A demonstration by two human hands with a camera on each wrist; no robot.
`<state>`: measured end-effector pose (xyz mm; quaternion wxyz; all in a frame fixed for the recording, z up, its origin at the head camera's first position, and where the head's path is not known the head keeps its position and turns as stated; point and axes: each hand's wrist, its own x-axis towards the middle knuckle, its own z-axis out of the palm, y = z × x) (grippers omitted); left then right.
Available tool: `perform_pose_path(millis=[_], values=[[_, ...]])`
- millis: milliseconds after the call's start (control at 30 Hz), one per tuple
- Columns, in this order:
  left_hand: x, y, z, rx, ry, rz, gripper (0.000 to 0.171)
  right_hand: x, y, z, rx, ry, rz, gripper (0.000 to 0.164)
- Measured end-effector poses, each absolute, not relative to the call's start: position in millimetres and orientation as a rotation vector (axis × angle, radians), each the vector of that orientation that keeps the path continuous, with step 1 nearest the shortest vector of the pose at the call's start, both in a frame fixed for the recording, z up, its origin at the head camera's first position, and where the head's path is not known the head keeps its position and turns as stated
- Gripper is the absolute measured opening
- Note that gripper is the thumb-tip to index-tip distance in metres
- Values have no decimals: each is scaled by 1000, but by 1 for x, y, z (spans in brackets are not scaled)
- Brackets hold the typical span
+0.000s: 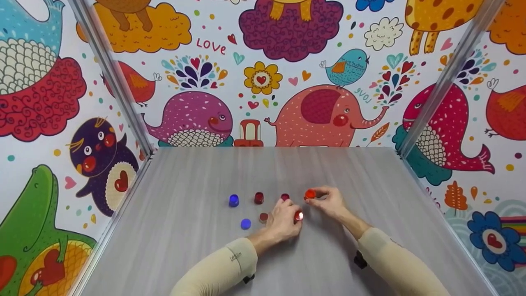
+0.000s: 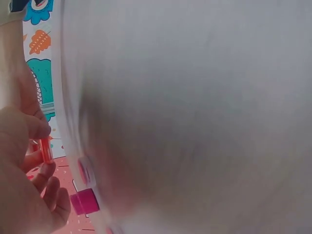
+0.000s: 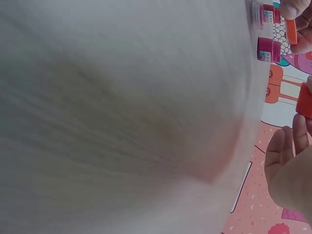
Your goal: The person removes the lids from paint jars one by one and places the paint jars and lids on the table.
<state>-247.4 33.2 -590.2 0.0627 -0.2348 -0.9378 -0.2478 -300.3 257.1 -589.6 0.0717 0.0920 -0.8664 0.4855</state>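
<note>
My right hand [image 1: 332, 202] pinches a small orange-red paint jar [image 1: 310, 194] between thumb and fingers. To its left, and nearer to me, my left hand [image 1: 280, 221] holds a shiny orange-red lid [image 1: 299, 216]. In the right wrist view that lid [image 3: 291, 32] appears thin and flat in the left fingers, with the jar [image 3: 304, 101] in the right hand below it. Just beyond the left fingers stands a magenta jar [image 1: 285, 197], partly covered in the head view; its label shows in the right wrist view.
Farther left on the grey table [image 1: 181, 246] stand a dark red jar [image 1: 259, 198] and a blue jar [image 1: 234, 200]. A blue lid [image 1: 245, 223] and a dark red lid [image 1: 263, 217] lie in front of them. Patterned walls [image 1: 197, 119] border the table.
</note>
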Motion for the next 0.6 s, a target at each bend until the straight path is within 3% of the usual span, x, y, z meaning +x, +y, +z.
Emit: perform_pose_path(millis=[600], values=[[-256, 45, -603, -711, -2873, -469, 25, -328, 251, -592, 292, -2789, 1422, 28]])
